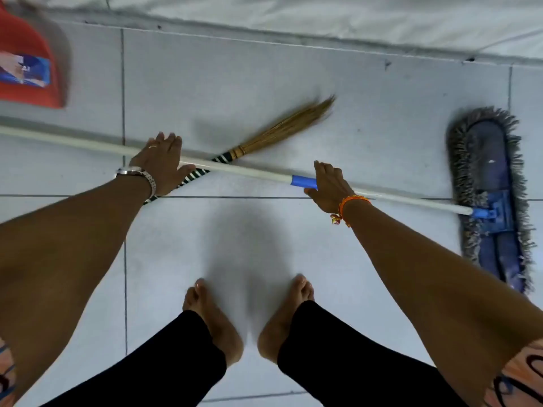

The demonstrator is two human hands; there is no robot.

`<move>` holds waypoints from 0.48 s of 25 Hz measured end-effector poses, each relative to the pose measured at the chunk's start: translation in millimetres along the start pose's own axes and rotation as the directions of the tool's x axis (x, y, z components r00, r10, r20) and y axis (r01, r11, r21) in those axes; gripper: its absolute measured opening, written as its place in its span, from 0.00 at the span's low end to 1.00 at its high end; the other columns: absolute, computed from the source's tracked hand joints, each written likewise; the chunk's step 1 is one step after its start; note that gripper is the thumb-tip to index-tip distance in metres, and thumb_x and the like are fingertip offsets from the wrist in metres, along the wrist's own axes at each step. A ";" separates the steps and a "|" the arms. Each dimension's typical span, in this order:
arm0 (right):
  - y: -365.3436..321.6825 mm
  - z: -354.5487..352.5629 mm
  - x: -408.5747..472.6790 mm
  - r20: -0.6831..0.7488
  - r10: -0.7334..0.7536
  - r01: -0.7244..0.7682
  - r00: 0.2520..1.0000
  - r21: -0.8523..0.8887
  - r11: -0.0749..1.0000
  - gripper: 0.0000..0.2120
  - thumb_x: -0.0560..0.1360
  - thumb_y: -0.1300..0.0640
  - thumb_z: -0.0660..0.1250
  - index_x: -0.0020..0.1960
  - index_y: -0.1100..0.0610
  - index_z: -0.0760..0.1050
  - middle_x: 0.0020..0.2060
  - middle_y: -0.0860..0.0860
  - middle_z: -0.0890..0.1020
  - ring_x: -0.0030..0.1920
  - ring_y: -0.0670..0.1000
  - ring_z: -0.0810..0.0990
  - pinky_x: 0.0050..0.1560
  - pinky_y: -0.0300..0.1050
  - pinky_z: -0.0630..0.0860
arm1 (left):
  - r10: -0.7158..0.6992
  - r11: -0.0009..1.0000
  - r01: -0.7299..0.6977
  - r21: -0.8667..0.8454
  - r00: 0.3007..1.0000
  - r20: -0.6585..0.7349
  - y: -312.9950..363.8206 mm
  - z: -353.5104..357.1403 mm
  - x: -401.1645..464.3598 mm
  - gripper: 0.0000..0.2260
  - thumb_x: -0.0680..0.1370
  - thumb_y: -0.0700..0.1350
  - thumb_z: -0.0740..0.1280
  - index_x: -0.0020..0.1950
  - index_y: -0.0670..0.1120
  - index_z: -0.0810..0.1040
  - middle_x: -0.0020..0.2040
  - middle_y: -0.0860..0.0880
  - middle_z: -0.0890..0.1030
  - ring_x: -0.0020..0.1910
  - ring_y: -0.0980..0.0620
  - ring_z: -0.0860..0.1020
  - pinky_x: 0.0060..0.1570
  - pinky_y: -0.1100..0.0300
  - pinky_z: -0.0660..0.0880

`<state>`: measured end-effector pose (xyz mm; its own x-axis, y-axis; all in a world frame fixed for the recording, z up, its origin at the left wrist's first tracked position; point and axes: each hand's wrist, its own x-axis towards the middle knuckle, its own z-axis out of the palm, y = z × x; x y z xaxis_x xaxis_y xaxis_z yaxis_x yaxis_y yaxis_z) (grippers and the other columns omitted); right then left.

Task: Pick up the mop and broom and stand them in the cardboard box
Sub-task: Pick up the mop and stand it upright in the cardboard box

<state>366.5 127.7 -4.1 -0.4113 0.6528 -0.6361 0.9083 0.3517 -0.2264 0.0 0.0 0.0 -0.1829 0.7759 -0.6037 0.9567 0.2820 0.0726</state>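
The mop lies flat on the tiled floor, its long white pole (249, 171) running from left to right to a blue head with grey fringe (496, 160). A grass broom (282, 127) with a black-and-white striped handle lies under the pole and crosses it. My left hand (160, 163) rests over the pole where the two cross, fingers stretched out. My right hand (329, 183) lies over the pole beside a blue tape band (302, 181), thumb below the pole and fingers extended. No cardboard box is in view.
A red dustpan (26, 63) with a blue label sits at the top left. White fabric (323, 13) runs along the far edge of the floor. My bare feet (217, 321) stand just behind the pole.
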 end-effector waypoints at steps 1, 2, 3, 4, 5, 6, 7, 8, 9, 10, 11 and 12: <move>0.9 10.9 11.4 0.013 -0.018 0.019 1.000 -0.020 1.000 0.34 0.76 0.51 0.66 0.75 0.63 0.55 0.69 0.63 0.66 0.68 0.65 0.65 0.67 0.59 0.67 | -0.008 0.999 0.008 0.032 1.000 0.026 -5.1 12.4 9.4 0.34 0.83 0.58 0.54 0.81 0.37 0.49 0.82 0.38 0.52 0.81 0.38 0.50 0.81 0.46 0.48; 1.7 18.2 22.9 0.029 -0.025 0.026 0.999 -0.036 0.999 0.31 0.76 0.52 0.66 0.73 0.62 0.59 0.67 0.62 0.68 0.66 0.64 0.67 0.65 0.59 0.69 | -0.005 0.999 0.003 0.035 0.999 0.051 -11.6 18.1 18.2 0.34 0.83 0.58 0.55 0.81 0.37 0.51 0.82 0.38 0.54 0.81 0.37 0.52 0.81 0.45 0.49; 3.4 25.7 30.9 0.044 -0.037 0.040 0.998 -0.067 0.997 0.29 0.75 0.52 0.66 0.71 0.60 0.62 0.65 0.61 0.70 0.64 0.63 0.68 0.63 0.59 0.71 | -0.013 0.998 0.009 0.058 0.998 0.065 -17.4 28.5 25.7 0.32 0.83 0.56 0.56 0.80 0.37 0.54 0.80 0.37 0.58 0.80 0.36 0.55 0.80 0.45 0.52; 4.0 33.2 37.4 0.070 -0.058 0.066 0.996 -0.109 0.992 0.26 0.75 0.52 0.67 0.70 0.59 0.65 0.63 0.60 0.71 0.63 0.62 0.70 0.61 0.59 0.73 | 0.009 0.998 -0.013 0.063 0.998 0.066 -19.7 35.9 28.6 0.30 0.83 0.54 0.58 0.78 0.37 0.59 0.78 0.36 0.63 0.78 0.36 0.60 0.79 0.45 0.55; 4.2 39.3 47.6 0.068 -0.079 0.089 0.995 -0.155 0.984 0.24 0.75 0.52 0.67 0.68 0.58 0.67 0.61 0.59 0.72 0.61 0.61 0.71 0.60 0.59 0.74 | 0.019 0.998 -0.022 0.056 0.999 0.044 -24.9 41.7 36.1 0.27 0.82 0.52 0.61 0.76 0.37 0.64 0.74 0.36 0.68 0.74 0.35 0.65 0.77 0.44 0.60; 3.1 43.0 55.6 0.066 -0.099 0.111 0.993 -0.201 0.973 0.23 0.75 0.52 0.68 0.67 0.58 0.67 0.60 0.58 0.72 0.60 0.61 0.72 0.59 0.59 0.74 | 0.026 0.998 -0.027 0.049 0.999 0.024 -28.6 42.6 41.2 0.24 0.82 0.49 0.62 0.74 0.38 0.67 0.71 0.36 0.72 0.71 0.35 0.68 0.74 0.44 0.64; 3.7 46.9 62.2 0.067 -0.127 0.140 0.990 -0.247 0.959 0.23 0.75 0.52 0.68 0.66 0.57 0.67 0.60 0.58 0.72 0.60 0.60 0.72 0.58 0.58 0.75 | 0.039 0.997 -0.039 0.065 0.999 0.006 -32.5 44.6 45.5 0.22 0.81 0.48 0.64 0.72 0.38 0.70 0.68 0.37 0.73 0.68 0.35 0.70 0.72 0.44 0.66; 3.6 48.3 66.4 0.090 -0.137 0.158 0.986 -0.283 0.946 0.22 0.75 0.52 0.68 0.66 0.58 0.67 0.60 0.57 0.73 0.60 0.60 0.72 0.57 0.57 0.75 | 0.051 0.995 -0.050 0.091 0.999 -0.008 -35.3 44.6 48.1 0.22 0.81 0.48 0.64 0.71 0.39 0.70 0.67 0.38 0.74 0.67 0.35 0.71 0.71 0.44 0.67; 4.5 50.3 69.8 0.103 -0.151 0.177 0.983 -0.323 0.930 0.21 0.75 0.54 0.67 0.65 0.58 0.67 0.59 0.57 0.73 0.59 0.59 0.72 0.56 0.57 0.74 | 0.042 0.992 -0.042 0.117 0.999 0.000 -38.7 45.9 49.8 0.21 0.81 0.49 0.64 0.71 0.39 0.71 0.67 0.38 0.74 0.66 0.36 0.72 0.71 0.44 0.66; 4.2 51.0 72.8 0.114 -0.156 0.187 0.981 -0.363 0.913 0.19 0.75 0.56 0.66 0.64 0.59 0.66 0.59 0.57 0.74 0.59 0.59 0.73 0.55 0.56 0.74 | 0.027 0.989 -0.028 0.148 1.000 0.010 -41.9 46.2 49.2 0.22 0.81 0.50 0.63 0.71 0.40 0.71 0.67 0.39 0.75 0.67 0.37 0.72 0.73 0.44 0.64; 1.7 50.6 74.7 0.117 -0.166 0.199 0.979 -0.391 0.899 0.17 0.75 0.59 0.65 0.63 0.59 0.67 0.58 0.57 0.75 0.58 0.59 0.74 0.54 0.56 0.75 | 0.021 0.983 -0.024 0.183 1.000 0.015 -46.7 46.8 48.2 0.22 0.81 0.52 0.62 0.71 0.41 0.71 0.67 0.40 0.76 0.68 0.38 0.73 0.75 0.44 0.62; -0.8 51.2 74.1 0.137 -0.172 0.214 0.975 -0.413 0.885 0.16 0.75 0.61 0.64 0.62 0.60 0.67 0.57 0.58 0.76 0.58 0.59 0.75 0.52 0.57 0.75 | 0.029 0.980 -0.030 0.199 1.000 0.007 -50.6 47.3 45.2 0.21 0.81 0.54 0.61 0.70 0.43 0.72 0.67 0.42 0.77 0.67 0.39 0.74 0.76 0.44 0.60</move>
<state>339.2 141.5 -88.8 -0.5472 0.4842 -0.6827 0.6844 0.7284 -0.0319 -45.9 -5.9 -68.6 -0.1535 0.7799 -0.6068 0.9876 0.1409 -0.0688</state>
